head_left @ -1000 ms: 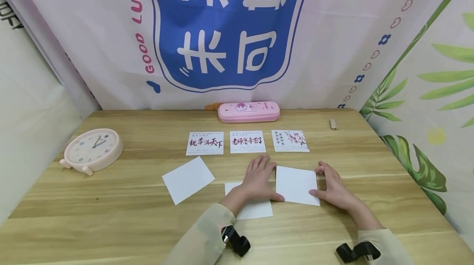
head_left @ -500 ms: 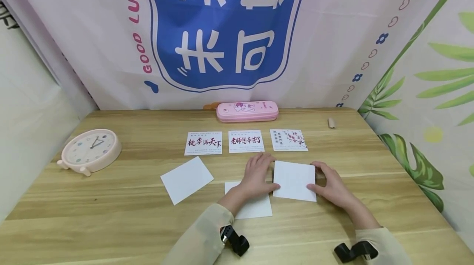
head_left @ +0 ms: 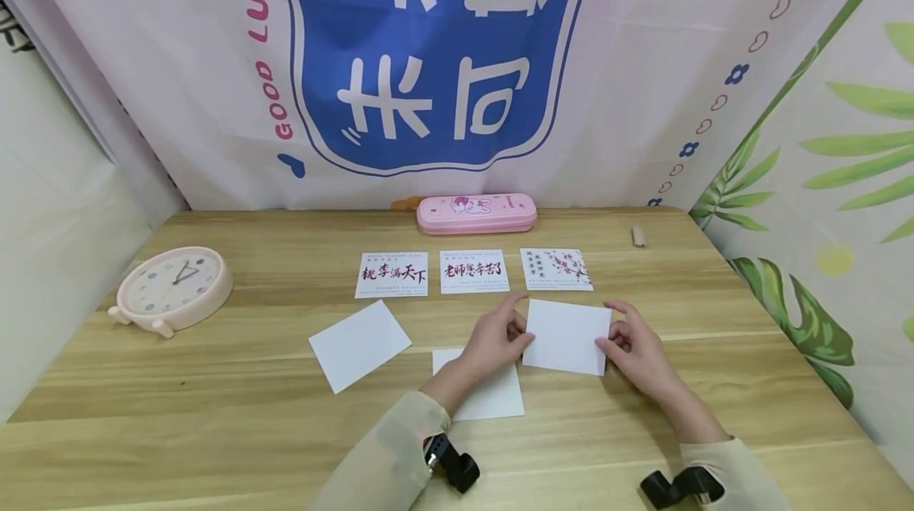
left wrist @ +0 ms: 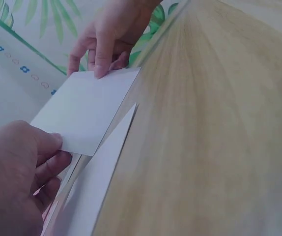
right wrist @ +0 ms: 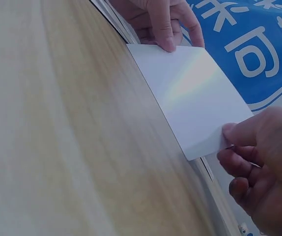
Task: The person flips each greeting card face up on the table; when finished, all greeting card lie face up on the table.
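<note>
A blank white card (head_left: 567,336) is held up between both hands, lifted off the table in the wrist views. My left hand (head_left: 493,343) pinches its left edge, thumb on top and fingers curled beneath. At the opposite edge my right hand (head_left: 639,352) pinches it the same way, as the right wrist view shows with the thumb on the card (right wrist: 190,93). Under my left wrist lies a second white card (head_left: 496,400), partly hidden by the hand. A third white card (head_left: 360,346) lies turned at an angle farther left.
Three printed cards stand in a row behind: one with red writing (head_left: 392,275), another with red writing (head_left: 474,271), and one with blossoms (head_left: 558,270). A pink pencil case (head_left: 476,214) lies at the back, a clock (head_left: 174,289) at left, a small beige object (head_left: 639,237) at right.
The white card between my hands has risen from the table and moved slightly away from me. Both hands have gone from flat placement at its edges to pinching it.
</note>
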{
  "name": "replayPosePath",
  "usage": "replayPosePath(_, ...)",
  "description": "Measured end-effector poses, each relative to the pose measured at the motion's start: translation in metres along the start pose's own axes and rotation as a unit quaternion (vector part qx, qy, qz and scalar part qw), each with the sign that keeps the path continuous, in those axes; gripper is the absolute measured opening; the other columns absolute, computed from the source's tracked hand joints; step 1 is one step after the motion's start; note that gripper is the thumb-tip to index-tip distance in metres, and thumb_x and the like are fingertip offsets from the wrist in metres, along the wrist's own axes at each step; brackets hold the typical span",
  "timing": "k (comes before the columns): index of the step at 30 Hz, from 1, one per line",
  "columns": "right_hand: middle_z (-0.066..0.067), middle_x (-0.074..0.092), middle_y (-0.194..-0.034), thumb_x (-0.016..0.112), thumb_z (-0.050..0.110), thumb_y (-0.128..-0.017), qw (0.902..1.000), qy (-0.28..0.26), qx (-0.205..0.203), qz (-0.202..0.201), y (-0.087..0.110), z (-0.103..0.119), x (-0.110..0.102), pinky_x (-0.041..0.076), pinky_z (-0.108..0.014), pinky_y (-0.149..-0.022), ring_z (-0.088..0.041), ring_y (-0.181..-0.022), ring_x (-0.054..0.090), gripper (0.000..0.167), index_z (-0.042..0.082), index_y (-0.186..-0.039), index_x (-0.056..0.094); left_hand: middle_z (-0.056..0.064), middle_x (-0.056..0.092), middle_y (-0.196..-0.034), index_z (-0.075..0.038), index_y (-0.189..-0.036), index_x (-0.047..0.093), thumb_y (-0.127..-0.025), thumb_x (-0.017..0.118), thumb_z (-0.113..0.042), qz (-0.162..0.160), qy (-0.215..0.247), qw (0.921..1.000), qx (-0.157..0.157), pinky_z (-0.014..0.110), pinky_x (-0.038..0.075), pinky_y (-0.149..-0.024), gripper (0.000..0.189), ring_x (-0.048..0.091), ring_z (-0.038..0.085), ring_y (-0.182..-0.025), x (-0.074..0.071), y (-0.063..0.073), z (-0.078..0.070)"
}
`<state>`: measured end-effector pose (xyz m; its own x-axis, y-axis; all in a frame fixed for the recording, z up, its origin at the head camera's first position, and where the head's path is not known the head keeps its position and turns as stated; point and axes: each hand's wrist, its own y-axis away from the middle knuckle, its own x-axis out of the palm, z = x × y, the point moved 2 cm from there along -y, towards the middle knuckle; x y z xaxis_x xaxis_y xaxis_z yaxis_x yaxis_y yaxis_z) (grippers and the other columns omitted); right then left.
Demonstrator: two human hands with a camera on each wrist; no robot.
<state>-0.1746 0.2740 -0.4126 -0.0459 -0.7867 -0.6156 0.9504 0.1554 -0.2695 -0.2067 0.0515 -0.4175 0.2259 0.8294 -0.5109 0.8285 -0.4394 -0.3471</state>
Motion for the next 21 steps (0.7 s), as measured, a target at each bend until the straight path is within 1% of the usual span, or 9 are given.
replayPosePath(3,-0.008,0.057,-0.067,0.059,-0.005,-0.077,0.9979,-0.055,0.028,-0.021,0.0006,0.0005,0.0001,0.041,-0.02,-0.047,-0.006,-0.054,0.046,0.034,-0.008,-0.108,0.045,0.001,0.06,-0.072,0.002,-0.107,0.053,-0.075,0.064,-0.003,-0.02,0.006,0.9997,-0.008,0.016,0.044,-0.059,0.034,0.053,0.007,-0.063,-0.0004,0.0009,-0.0012)
replayPosePath(6,-0.012,0.059,-0.069,0.059,-0.005,-0.078,0.9918,-0.107,0.049,-0.049,0.0011,-0.0003,0.0002,0.045,-0.02,-0.05,-0.006,-0.057,0.05,0.014,-0.011,-0.09,0.053,0.003,0.062,-0.073,0.0,-0.091,0.062,-0.076,0.064,-0.005,-0.038,0.015,0.9991,-0.013,0.016,0.045,-0.059,0.016,0.054,0.008,-0.064,0.0004,0.001,-0.0008)
replayPosePath(8,-0.009,0.058,-0.07,0.059,-0.005,-0.078,0.9881,-0.129,0.048,-0.07,0.001,-0.002,-0.0004,0.046,-0.02,-0.051,-0.005,-0.059,0.051,0.005,-0.009,-0.08,0.057,0.003,0.063,-0.075,-0.001,-0.084,0.065,-0.077,0.064,-0.006,-0.05,0.018,0.9985,-0.007,0.016,0.045,-0.058,0.01,0.053,0.007,-0.064,0.0007,0.0004,0.0001)
replayPosePath(10,-0.005,0.057,-0.069,0.06,-0.004,-0.077,0.9843,-0.149,0.031,-0.089,0.0012,-0.0042,-0.0013,0.043,-0.017,-0.05,-0.005,-0.059,0.049,0.003,-0.007,-0.075,0.059,0.003,0.061,-0.076,-0.001,-0.081,0.066,-0.076,0.065,-0.008,-0.064,0.026,0.9976,0.0,0.016,0.045,-0.058,0.009,0.053,0.008,-0.064,0.0004,0.0002,0.0006)
replayPosePath(13,0.0,0.054,-0.068,0.062,0.004,-0.078,0.9816,-0.159,0.028,-0.103,0.002,-0.0063,-0.0034,0.039,-0.014,-0.048,-0.004,-0.059,0.045,0.005,0.003,-0.073,0.062,0.003,0.061,-0.075,-0.001,-0.08,0.068,-0.075,0.066,-0.01,-0.079,0.019,0.9966,0.007,0.016,0.043,-0.055,0.011,0.051,0.008,-0.063,-0.0006,0.0001,-0.0004)
replayPosePath(16,0.0,0.054,-0.062,0.061,0.009,-0.08,0.9752,-0.193,0.049,-0.096,0.002,-0.0065,-0.0043,0.04,-0.016,-0.045,-0.004,-0.054,0.046,0.008,0.005,-0.074,0.063,0.004,0.062,-0.073,-0.002,-0.082,0.069,-0.077,0.065,-0.013,-0.08,0.026,0.9964,-0.01,0.016,0.043,-0.05,0.013,0.051,0.005,-0.059,-0.0005,-0.0001,-0.0007)
replayPosePath(18,0.0,0.056,-0.06,0.057,0.014,-0.084,0.9728,-0.204,0.072,-0.083,0.0017,-0.0055,-0.0048,0.041,-0.018,-0.044,-0.006,-0.052,0.049,0.015,0.003,-0.075,0.063,0.004,0.064,-0.072,-0.002,-0.083,0.068,-0.078,0.064,-0.013,-0.074,0.054,0.9953,-0.031,0.016,0.044,-0.05,0.014,0.053,0.005,-0.058,0.0003,-0.0002,0.0)
replayPosePath(19,0.0,0.058,-0.059,0.054,0.014,-0.086,0.9712,-0.213,0.076,-0.075,0.0015,-0.0052,-0.0051,0.042,-0.018,-0.044,-0.007,-0.052,0.051,0.019,0.0,-0.076,0.063,0.005,0.065,-0.073,-0.001,-0.084,0.068,-0.079,0.063,-0.013,-0.072,0.075,0.9937,-0.041,0.016,0.045,-0.052,0.014,0.056,0.006,-0.059,0.0007,-0.0004,0.0004)
replayPosePath(21,-0.002,0.063,-0.065,0.048,0.017,-0.089,0.9692,-0.226,0.076,-0.063,0.0015,-0.0032,-0.0063,0.043,-0.02,-0.046,-0.011,-0.055,0.056,0.027,-0.005,-0.08,0.062,0.008,0.065,-0.073,0.0,-0.084,0.067,-0.079,0.062,-0.011,-0.07,0.12,0.9888,-0.054,0.017,0.047,-0.055,0.014,0.06,0.011,-0.062,0.0008,0.0,0.0002)
